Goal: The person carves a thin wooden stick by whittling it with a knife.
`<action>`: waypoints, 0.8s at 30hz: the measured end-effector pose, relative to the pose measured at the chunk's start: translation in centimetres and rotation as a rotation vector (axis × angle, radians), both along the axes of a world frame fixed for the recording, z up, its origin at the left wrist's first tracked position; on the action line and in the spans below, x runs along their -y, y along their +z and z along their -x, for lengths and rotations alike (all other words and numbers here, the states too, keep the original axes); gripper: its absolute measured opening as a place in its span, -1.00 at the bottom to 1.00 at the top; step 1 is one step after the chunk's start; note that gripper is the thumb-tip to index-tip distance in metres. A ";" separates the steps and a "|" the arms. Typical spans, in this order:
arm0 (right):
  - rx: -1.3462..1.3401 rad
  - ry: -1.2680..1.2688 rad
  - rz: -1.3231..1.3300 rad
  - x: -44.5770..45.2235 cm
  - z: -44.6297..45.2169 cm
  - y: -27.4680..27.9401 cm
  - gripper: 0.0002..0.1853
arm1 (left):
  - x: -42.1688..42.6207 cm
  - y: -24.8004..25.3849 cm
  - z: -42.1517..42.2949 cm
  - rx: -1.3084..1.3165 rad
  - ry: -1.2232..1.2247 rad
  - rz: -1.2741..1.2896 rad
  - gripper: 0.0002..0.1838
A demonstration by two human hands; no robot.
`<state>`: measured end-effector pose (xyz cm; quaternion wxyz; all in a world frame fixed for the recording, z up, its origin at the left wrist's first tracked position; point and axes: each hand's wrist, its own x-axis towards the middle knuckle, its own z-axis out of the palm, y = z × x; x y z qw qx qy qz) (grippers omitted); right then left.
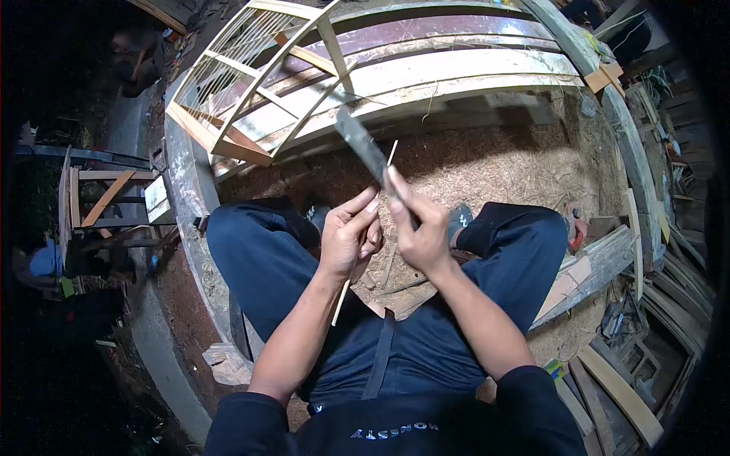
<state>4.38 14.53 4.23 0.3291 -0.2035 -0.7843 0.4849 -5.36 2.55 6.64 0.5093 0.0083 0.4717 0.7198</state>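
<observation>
My left hand (pixel 348 237) is closed around a thin pale wooden stick (pixel 341 302), whose lower end points down toward my lap. The upper tip of the stick shows beyond the fingers, beside the blade. In my right hand (pixel 423 232) is a broad dark knife (pixel 361 144), its blade slanting up and to the left. Blade and stick cross close to my fingertips; whether the edge touches the wood is hard to make out. Past the knife, a wooden frame with thin slats (pixel 255 72) rests on the pale boards (pixel 471 72).
Wood shavings (pixel 487 171) cover the ground between my knees. A weathered beam (pixel 190 190) runs along the left side, another beam (pixel 627 144) along the right. Stacked wood strips (pixel 623 395) lie at lower right. Another person (pixel 137 64) is dimly visible at upper left.
</observation>
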 end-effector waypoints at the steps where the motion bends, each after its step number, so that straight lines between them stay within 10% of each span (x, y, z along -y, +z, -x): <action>1: -0.084 0.018 -0.042 0.4 0.1 -0.5 -0.55 | 0.0 0.0 -0.1 -0.004 0.004 -0.004 -0.51; 7: -0.096 -0.179 0.011 -2.6 0.8 -1.9 -0.52 | 0.1 0.6 -0.4 -0.065 -0.107 -0.050 -0.53; 13: 0.090 -0.024 0.717 -2.0 -0.3 0.2 -0.52 | -0.6 0.7 -0.1 -0.311 -0.109 0.132 -0.51; 24: 0.005 0.117 0.261 0.2 -0.4 1.0 -0.54 | 0.8 -0.5 -0.2 -0.204 -0.093 -0.006 -0.53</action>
